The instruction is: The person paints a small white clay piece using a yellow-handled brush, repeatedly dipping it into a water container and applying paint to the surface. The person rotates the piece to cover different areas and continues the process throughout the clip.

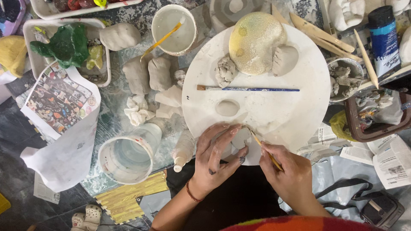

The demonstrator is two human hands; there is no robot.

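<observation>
My left hand (pixel 216 156) pinches a small flat piece of grey clay (pixel 240 137) at the near edge of a round white board (pixel 295 111). My right hand (pixel 286 169) grips a thin wooden-handled tool (pixel 265 149), its tip touching the clay piece. On the board lie a blue-handled paintbrush (pixel 248 89), a small oval clay disc (pixel 227 108), a pale yellow dome (pixel 255 42) and two clay lumps (pixel 225 70).
Left of the board sit several grey clay lumps (pixel 147 75), a clear water container (pixel 126 156), a white cup (pixel 174 29) with a brush, a tray (pixel 30 30) holding a green figure, printed paper (pixel 60 102). At the right are wooden tools (pixel 325 36), a blue paint bottle (pixel 384 38), a brown tray (pixel 376 115).
</observation>
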